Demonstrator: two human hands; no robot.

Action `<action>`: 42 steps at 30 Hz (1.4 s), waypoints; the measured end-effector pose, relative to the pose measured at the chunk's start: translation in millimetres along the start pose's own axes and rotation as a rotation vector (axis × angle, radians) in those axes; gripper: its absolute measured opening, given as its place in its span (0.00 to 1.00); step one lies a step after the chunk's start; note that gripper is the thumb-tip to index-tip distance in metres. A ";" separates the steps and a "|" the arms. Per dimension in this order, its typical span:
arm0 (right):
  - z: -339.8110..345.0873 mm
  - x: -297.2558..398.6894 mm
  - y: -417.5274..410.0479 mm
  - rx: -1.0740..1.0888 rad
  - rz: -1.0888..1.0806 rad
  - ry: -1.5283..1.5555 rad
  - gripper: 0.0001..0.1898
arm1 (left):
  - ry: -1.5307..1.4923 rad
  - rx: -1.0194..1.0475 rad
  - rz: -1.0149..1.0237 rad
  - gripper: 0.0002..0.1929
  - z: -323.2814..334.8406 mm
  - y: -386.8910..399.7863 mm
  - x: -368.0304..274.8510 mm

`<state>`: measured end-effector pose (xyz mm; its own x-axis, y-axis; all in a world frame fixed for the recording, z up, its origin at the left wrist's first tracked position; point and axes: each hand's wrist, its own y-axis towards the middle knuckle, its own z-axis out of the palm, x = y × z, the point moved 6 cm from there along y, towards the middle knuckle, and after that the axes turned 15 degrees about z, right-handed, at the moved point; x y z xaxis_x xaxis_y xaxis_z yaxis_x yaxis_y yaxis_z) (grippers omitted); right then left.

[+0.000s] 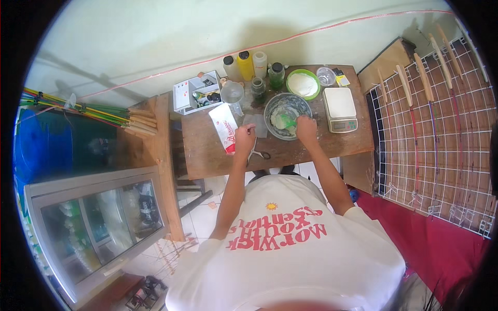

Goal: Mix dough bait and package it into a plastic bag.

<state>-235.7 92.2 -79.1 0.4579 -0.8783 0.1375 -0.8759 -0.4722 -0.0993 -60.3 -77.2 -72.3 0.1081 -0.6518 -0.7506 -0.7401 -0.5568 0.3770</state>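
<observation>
My right hand (306,130) grips a green spatula (288,121) at the right rim of a metal bowl (272,133). The spatula's blade rests in a pale, dough-like mass (278,118), and whitish residue coats the bowl's inner wall. My left hand (245,139) hovers by the right edge of a white and red printed paper packet (221,123), its fingers curled; whether anything is between them is hidden. Just below that hand lies a pair of scissors (260,155), partly covered by the wrist. A thin translucent sheet (260,127) lies between my left hand and the bowl.
Behind the bowl are a green basin of white powder (302,84), a clear cup (326,76) and glass jars (258,86). A digital scale (340,109) stands right, a plastic jug (232,92) and divided box (197,92) left. A wire grid (435,144) flanks the wooden table (210,165).
</observation>
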 end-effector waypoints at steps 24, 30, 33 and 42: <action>-10.7 6.5 -2.5 0.005 0.052 0.175 0.12 | 0.211 0.151 -0.105 0.14 17.6 9.8 1.5; -0.3 -7.5 3.9 0.022 0.147 0.389 0.13 | 0.208 0.111 -0.101 0.16 20.2 27.0 -25.1; -2.1 -11.3 8.9 0.115 0.198 0.457 0.14 | 0.145 0.083 -0.032 0.15 26.7 30.4 -26.0; 14.4 -26.4 7.8 0.171 0.229 0.637 0.13 | 0.116 0.039 0.046 0.13 36.6 37.2 -25.3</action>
<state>-252.4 110.6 -97.7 0.0404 -0.7672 0.6401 -0.8794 -0.3314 -0.3417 -114.9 -62.5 -59.1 0.1482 -0.7326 -0.6643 -0.7708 -0.5065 0.3865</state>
